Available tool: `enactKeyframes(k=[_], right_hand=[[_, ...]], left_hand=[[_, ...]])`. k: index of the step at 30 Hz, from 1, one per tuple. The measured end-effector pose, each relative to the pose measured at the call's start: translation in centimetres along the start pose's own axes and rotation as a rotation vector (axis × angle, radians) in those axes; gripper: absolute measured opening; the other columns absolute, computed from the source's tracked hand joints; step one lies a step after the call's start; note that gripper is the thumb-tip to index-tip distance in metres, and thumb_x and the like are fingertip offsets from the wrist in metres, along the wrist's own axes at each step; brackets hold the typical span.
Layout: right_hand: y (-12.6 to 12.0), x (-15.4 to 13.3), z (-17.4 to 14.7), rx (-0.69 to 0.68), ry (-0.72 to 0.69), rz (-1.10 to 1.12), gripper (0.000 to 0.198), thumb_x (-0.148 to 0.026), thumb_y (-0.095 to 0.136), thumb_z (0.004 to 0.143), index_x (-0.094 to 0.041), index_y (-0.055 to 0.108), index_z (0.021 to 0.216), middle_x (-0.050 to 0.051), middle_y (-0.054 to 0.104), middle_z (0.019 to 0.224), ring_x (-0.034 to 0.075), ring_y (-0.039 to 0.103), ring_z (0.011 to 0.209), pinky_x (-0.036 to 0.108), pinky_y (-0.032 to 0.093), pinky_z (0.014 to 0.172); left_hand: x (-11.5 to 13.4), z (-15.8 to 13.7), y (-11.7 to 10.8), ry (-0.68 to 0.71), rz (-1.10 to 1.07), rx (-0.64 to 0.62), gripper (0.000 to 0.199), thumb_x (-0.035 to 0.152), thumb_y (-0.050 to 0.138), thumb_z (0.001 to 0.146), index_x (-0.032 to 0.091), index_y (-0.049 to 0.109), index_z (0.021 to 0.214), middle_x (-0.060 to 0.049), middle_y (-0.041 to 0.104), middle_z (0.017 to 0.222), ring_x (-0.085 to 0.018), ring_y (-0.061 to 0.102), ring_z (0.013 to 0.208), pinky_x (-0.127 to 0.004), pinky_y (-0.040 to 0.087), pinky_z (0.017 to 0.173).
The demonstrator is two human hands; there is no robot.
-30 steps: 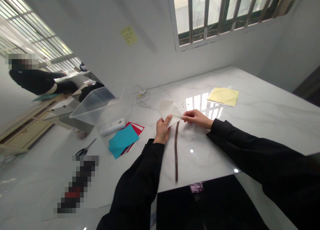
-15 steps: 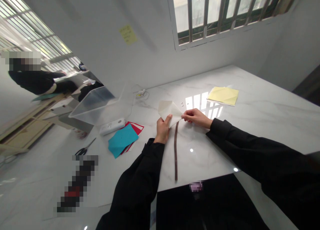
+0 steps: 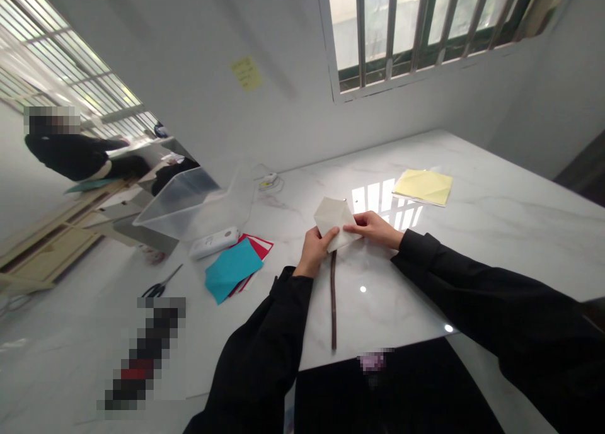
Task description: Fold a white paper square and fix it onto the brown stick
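Note:
A folded piece of cream paper (image 3: 333,215) is held up over the table between both hands. My left hand (image 3: 316,250) grips its lower left, the thumb lying on the front face. On the right edge my right hand (image 3: 373,228) pinches the sheet between thumb and fingers. Below the paper a thin dark brown stick (image 3: 333,305) lies on the table, its upper end hidden behind the paper. Left of my left hand are a teal sheet (image 3: 233,268) and red sheets (image 3: 258,245) beneath it.
On the marble-patterned table (image 3: 401,295) lie a yellow paper stack (image 3: 423,185), a white power strip (image 3: 215,242) and scissors (image 3: 161,283). A clear plastic bin (image 3: 182,201) stands at the left. Another person (image 3: 70,154) sits far left. A blurred-out dark object (image 3: 144,355) lies front left.
The cream paper has turned and shifted slightly right, with its top now more pointed. My left hand moved right, and both thumbs are closer together on the paper.

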State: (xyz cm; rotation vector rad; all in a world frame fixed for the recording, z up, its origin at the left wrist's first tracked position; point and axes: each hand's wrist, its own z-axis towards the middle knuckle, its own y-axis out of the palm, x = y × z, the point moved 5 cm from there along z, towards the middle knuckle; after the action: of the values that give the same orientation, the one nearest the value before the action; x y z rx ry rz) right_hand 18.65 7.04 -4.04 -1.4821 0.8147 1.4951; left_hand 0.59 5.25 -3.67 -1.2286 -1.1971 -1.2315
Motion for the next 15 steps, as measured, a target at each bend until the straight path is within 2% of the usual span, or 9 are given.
enactKeyframes(k=[7,11,15], right_hand=[[0.07,0.22,0.14,-0.005,-0.014,0.023,0.050,-0.058,0.072,0.084,-0.010,0.075,0.099,0.006,0.073,0.084,0.017,0.062,0.071,0.027,0.045,0.062],[0.20,0.03,-0.01,-0.027,0.003,0.009,0.051,-0.058,0.074,0.082,-0.010,0.076,0.099,0.006,0.072,0.083,0.017,0.061,0.070,0.027,0.045,0.063],[0.19,-0.10,-0.09,-0.049,0.006,-0.072,0.049,-0.057,0.073,0.083,-0.010,0.076,0.095,0.005,0.069,0.074,0.014,0.055,0.062,0.026,0.039,0.057]], left_hand=[[-0.54,0.40,-0.05,-0.014,-0.150,0.026,0.061,0.057,0.086,0.069,0.009,0.075,0.105,-0.014,0.078,0.101,-0.023,0.071,0.087,-0.033,0.054,0.081],[-0.25,0.19,-0.17,-0.016,-0.117,0.038,0.059,0.055,0.088,0.067,0.009,0.076,0.102,-0.013,0.078,0.099,-0.023,0.070,0.083,-0.033,0.053,0.078],[0.11,-0.08,-0.08,-0.027,-0.087,0.016,0.060,0.054,0.088,0.067,0.009,0.076,0.103,-0.014,0.078,0.098,-0.022,0.069,0.082,-0.032,0.053,0.075]])
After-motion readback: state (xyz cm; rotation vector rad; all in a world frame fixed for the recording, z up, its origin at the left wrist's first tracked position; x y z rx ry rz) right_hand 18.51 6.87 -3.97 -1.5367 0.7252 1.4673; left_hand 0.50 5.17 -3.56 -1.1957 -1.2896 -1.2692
